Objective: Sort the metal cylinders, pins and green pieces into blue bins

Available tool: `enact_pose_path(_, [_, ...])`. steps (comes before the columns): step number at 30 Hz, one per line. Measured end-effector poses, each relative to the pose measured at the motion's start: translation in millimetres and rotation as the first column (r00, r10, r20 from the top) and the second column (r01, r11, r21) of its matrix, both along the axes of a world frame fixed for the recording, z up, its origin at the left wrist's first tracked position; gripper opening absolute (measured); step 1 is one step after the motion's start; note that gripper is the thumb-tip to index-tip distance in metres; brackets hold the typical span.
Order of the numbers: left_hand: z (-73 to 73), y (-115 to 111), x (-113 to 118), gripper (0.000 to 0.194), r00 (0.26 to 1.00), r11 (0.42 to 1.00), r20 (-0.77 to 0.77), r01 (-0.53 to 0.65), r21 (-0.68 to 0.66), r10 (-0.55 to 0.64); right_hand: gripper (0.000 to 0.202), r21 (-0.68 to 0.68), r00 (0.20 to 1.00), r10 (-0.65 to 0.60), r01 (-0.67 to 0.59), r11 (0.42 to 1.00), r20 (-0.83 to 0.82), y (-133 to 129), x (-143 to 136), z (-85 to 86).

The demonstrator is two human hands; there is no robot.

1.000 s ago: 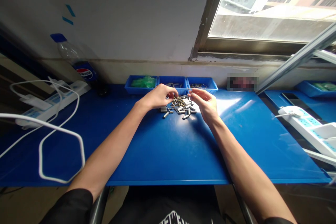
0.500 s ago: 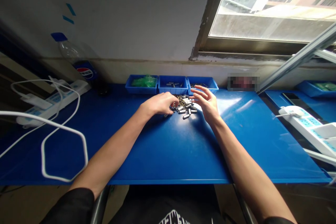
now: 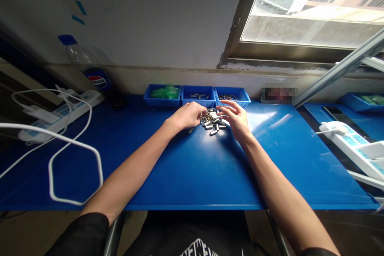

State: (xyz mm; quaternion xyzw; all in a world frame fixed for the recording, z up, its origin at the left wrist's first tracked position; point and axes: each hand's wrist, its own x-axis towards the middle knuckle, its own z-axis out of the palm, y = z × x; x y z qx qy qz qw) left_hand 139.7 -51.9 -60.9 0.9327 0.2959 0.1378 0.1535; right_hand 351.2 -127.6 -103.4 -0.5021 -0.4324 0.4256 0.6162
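A pile of small silver cylinders point(image 3: 213, 132) and thin brass-coloured screw-like pieces point(image 3: 207, 117) lies on the blue table point(image 3: 192, 168). My left hand point(image 3: 188, 115) reaches in from the left, fingers curled and drawn together at the pile's edge; whatever is between the fingertips is hidden. On the other side, my right hand point(image 3: 235, 119) is open with its fingers apart, their tips over the right part of the pile. I see nothing held in it.
Behind the pile stand three blue bins: one with green plastic point(image 3: 164, 92), a middle bin point(image 3: 198, 103) with silver pieces, a right bin point(image 3: 245, 100) with thin pieces. White cables point(image 3: 99, 160), a power strip point(image 3: 69, 114) and a bottle point(image 3: 99, 78) are left; another power strip point(image 3: 354, 144) is right.
My left hand has shifted slightly right and up along the pile, uncovering a piece near its wrist side. My right hand stays almost where it was.
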Motion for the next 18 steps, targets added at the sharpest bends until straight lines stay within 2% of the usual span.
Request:
enact_pose_path(3, [3.8, 4, -1, 0.027, 0.995, 0.999, 0.098, -0.038, 0.004, 0.038, 0.043, 0.001, 1.000, -0.002, 0.002, 1.000, -0.009, 0, 0, 0.3])
enact_pose_path(5, [7.0, 5, -1, 0.026, 0.971, 0.999, 0.232, -0.052, -0.010, 0.053, 0.042, 0.003, 1.000, -0.006, 0.006, 1.000, -0.005, 0, -1, 0.9])
enact_pose_path(9, [13.3, 5, -1, 0.021, 0.869, 0.985, 0.490, 0.017, -0.170, 0.070, 0.045, 0.010, 0.998, 0.002, -0.003, 1.000, 0.068, -2, -4, 4.3])
enact_pose_path(13, [16.1, 4, -2, 0.022, 0.833, 0.925, 0.547, 0.139, -0.354, 0.084, 0.044, -0.003, 0.991, 0.104, -0.104, 0.995, 0.086, -4, -8, 7.5])
enact_pose_path(18, [16.4, 4, -3, 0.026, 0.832, 0.883, 0.549, 0.194, -0.428, 0.083, 0.037, -0.028, 0.987, 0.163, -0.163, 0.986, -0.008, -4, -9, 5.7])
